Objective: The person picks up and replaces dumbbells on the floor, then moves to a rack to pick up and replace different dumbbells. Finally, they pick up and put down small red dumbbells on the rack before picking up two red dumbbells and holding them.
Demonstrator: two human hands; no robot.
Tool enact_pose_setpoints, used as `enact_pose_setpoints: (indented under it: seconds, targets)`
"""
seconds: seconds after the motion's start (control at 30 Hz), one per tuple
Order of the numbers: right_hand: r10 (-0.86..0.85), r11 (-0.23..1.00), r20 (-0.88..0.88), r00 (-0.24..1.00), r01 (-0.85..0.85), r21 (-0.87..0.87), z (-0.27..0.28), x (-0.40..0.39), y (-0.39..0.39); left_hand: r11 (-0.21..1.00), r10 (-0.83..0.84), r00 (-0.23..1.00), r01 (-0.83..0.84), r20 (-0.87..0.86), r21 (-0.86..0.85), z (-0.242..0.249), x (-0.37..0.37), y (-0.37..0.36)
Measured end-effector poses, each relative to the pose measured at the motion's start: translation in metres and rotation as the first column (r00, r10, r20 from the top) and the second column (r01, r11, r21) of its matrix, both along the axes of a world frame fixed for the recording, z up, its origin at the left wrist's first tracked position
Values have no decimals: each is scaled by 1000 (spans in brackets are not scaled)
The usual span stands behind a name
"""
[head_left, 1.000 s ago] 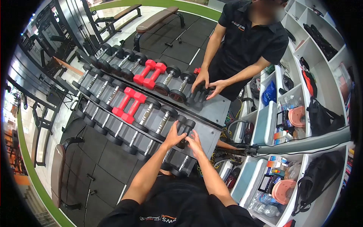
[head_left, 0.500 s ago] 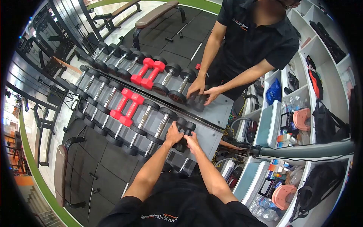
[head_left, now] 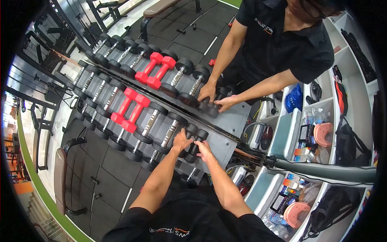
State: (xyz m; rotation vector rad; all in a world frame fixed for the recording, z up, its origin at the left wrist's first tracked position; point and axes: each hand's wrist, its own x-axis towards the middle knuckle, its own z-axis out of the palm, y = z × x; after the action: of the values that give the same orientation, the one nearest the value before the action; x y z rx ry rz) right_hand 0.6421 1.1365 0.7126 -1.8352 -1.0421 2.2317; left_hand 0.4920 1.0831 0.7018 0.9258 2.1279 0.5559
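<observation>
Two small black dumbbells lie side by side near the right end of the rack's upper tier. My left hand [head_left: 182, 140] is closed around the left black dumbbell [head_left: 191, 130], its fingers covering most of the handle. My right hand [head_left: 204, 150] grips the right black dumbbell [head_left: 201, 135] from its right side, thumb and fingers at the handle. Just left of my left hand is a chrome-handled dumbbell [head_left: 171, 133] with black heads. Further left rest two red dumbbells [head_left: 136, 113]. In the mirror behind the rack, a reflection of both hands [head_left: 224, 104] shows them on the black pair.
The grey rack [head_left: 219, 150] ends on the right beside white shelves [head_left: 278, 177] with bottles, boxes and a black bag [head_left: 336, 207]. More chrome-handled dumbbells sit on a lower tier. A padded bench [head_left: 60, 173] stands on black floor tiles at the left.
The view has shifted slightly, so the rack and dumbbells sit a little further left. My hands stay on the black pair, which now shows a wider gap between its top heads.
</observation>
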Motion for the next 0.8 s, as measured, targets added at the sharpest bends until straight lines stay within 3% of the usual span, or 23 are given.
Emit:
enact_pose_setpoints:
  seconds: [0.17,0.37,0.47,0.57,0.67,0.8]
  targets:
    - [16,998,59,998,-19,52,6,-12,-1,1000,-16,996,18,-83,20,-14,4,0]
    - [33,973,270,962,-92,211,-38,-18,-5,998,-18,989,27,-148,56,-9,9,-4]
    - [21,977,254,967,-73,199,-45,-18,-2,998,-30,987,38,-161,50,-7,10,-3]
    - [1,981,168,986,-34,193,-25,-13,-3,996,-25,985,38,-170,77,-4,11,-3]
    - [-113,988,5,994,112,109,-9,-2,-4,991,-17,979,44,-205,128,-9,11,-4]
    - [-180,984,-244,953,171,-55,-7,17,0,993,-16,984,37,-176,115,-9,10,-4]
